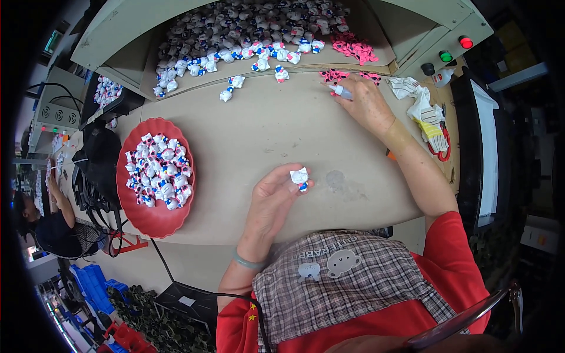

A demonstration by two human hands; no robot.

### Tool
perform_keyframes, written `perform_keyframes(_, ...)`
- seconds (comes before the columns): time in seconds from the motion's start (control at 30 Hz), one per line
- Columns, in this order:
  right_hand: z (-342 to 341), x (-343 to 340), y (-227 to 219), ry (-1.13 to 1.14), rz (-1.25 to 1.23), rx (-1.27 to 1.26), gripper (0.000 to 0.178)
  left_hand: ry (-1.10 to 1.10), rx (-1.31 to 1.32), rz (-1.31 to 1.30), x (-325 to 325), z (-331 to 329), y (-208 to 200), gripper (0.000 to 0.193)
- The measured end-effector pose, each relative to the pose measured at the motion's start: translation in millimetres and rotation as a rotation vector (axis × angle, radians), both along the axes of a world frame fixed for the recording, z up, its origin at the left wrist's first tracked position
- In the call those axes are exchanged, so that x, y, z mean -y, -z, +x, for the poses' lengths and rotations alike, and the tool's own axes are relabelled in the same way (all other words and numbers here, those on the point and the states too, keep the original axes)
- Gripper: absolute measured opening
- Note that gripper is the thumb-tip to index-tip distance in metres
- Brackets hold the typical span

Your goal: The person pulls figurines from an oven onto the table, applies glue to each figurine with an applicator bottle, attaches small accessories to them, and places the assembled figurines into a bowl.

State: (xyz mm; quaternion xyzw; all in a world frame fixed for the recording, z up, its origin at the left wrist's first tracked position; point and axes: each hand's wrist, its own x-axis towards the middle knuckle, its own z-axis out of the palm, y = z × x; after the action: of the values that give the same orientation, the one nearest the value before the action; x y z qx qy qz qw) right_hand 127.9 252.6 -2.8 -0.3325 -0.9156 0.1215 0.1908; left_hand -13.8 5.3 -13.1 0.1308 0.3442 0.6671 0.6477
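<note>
We see little of the small white figurine point(300, 177) at the centre of the frame: the left hand point(272, 200) pinches it between thumb and fingers point(281, 176), which cover its lower left side. Its details are too small to make out beyond white with blue and red marks. Its long axis runs nearly upright in the picture, tilted a little, with the white end toward the top.

The right hand point(365, 103), in the upper right, reaches to the pink pieces point(333, 75) at the edge of the tabletop point(253, 129). Its fingers are closed on a small tube-like item point(341, 91), partly hidden, and it points to the upper left.

At left a red dish point(147, 217) holds a heap of like figurines point(158, 170); more fill the tray point(118, 29) at the top. The pile of figurines there point(247, 29) is cut off by the upper edge.
</note>
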Motion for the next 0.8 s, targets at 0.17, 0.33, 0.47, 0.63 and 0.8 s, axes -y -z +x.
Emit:
perform_keyframes(0.17,-4.3,4.7,-6.3,0.026,0.015,0.055,0.020,-0.001,-0.011,0.002,0.4,0.9,0.5,0.029)
perform_keyframes(0.33,-1.0,8.6,-3.3,-0.041,0.132,-0.008,0.019,-0.003,0.008,0.021,0.1,2.4,0.4,0.031)
perform_keyframes(0.47,4.6,30.7,-19.8,-0.012,-0.312,-0.105,0.014,-0.015,0.011,0.018,2.2,2.3,2.2,0.031)
perform_keyframes(0.63,13.7,70.5,-29.3,0.020,-0.860,-0.237,0.010,0.011,0.025,0.000,2.2,0.4,3.2,0.031)
perform_keyframes(0.8,23.2,95.2,-26.5,-0.026,-0.955,-0.322,0.012,-0.015,0.024,0.000,1.6,1.4,2.0,0.033)
